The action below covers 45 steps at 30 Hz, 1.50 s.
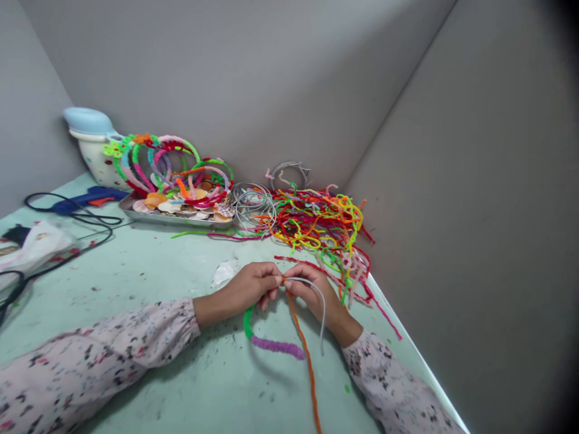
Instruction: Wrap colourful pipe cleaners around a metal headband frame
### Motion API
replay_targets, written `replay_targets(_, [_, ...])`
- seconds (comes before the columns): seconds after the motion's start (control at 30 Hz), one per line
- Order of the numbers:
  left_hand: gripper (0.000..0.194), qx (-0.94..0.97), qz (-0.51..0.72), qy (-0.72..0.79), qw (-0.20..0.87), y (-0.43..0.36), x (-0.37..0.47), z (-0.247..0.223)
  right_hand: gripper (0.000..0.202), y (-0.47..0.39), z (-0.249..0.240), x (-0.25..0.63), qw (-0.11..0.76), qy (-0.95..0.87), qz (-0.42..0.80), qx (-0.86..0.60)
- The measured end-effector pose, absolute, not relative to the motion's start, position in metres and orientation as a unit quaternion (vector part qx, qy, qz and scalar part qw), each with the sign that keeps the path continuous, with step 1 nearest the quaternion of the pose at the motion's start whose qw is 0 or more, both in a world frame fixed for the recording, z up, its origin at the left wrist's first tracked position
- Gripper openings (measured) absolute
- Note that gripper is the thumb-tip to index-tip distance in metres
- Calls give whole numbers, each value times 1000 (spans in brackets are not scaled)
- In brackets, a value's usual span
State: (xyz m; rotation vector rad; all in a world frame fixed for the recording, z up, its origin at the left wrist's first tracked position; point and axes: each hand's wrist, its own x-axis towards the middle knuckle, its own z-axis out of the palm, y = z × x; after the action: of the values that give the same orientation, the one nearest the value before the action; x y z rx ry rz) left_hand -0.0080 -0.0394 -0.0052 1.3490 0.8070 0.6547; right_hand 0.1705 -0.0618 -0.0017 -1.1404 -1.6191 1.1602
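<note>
Loose turns were the main risk we saw

We judged that the orange fuzzy stem [302, 337] could slacken or unwind, because its long tail hung free below the fingertips. If either pinch eased, the springy wire band [322, 310] might roll and leave gaps in its covering. We also thought the tail could snag on the purple section [278, 346], whose end lay just beside it.

The left hand [253, 286] had its thumb and forefinger closed on the band at a short orange part; the right hand [319, 295] pinched just beside, also with no gap we could make out. We could not tell whether the curled fingers bore on anything.

We found the band in front of the person, above the pale green table [203, 367] and nearer than the heap of coloured stems [316, 220]. It had no straight long axis, only an open curve. From the left hand, its green section [248, 325] dropped towards the person and turned into the purple, which pointed right; from the right hand, the bare wire arched right and then down, its tip towards the person. The orange tail ran between those two ends
</note>
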Motion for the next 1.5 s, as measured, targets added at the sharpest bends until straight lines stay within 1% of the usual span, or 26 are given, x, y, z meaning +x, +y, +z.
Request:
replay_targets(0.53, [20,562,264,340,706,-35,-9,-9,14,-61,-5,173,388,-643,469,-465])
replay_targets(0.93, [16,503,229,321,769,-29,-11,-13,15,-60,-8,172,386,-632,487,-464])
replay_targets(1.2, [17,491,199,322,784,-28,-14,-3,15,-62,-4,175,364,-657,464,-469])
replay_targets(1.3, [17,494,182,322,786,-28,-16,-2,15,-63,-2,176,355,-654,485,-460])
replay_targets(1.5, [18,493,186,305,793,-28,-18,-9,17,-62,-5,175,374,-643,507,-435])
